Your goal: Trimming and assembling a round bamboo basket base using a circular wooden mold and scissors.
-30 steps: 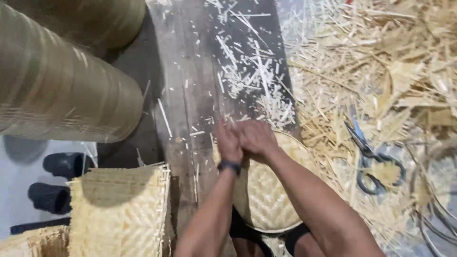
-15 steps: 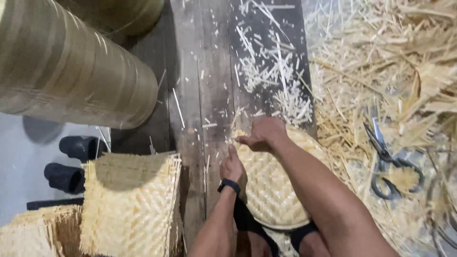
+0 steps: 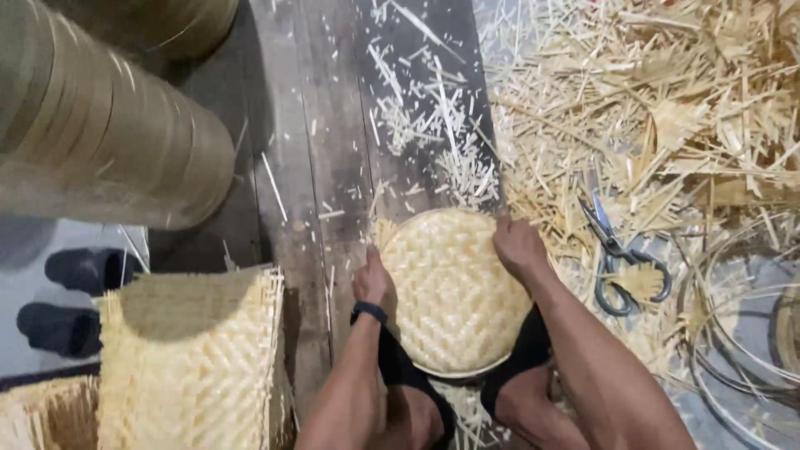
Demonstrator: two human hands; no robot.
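Even, fairly bright light is cast from above, brightest right of the grip on the straw litter (image 3: 667, 108). Soft shadows are thrown under the stacked hoops (image 3: 108, 142) to the left, which are rendered blurred and curved.

Dark wooden floor planks (image 3: 333, 125) carry everything here. Short pale bamboo offcuts (image 3: 433, 133) lie scattered down the middle of the boards, thickening to the right into a deep heap of bamboo strips (image 3: 667, 100). A pair of scissors (image 3: 621, 258) lies on that heap, just beside coiled thin hoops (image 3: 742, 333) at the right edge. At lower left a stack of square woven mats (image 3: 187, 358) sits on the floor, with a pair of dark shoes (image 3: 71, 300) beside it on a paler grey patch
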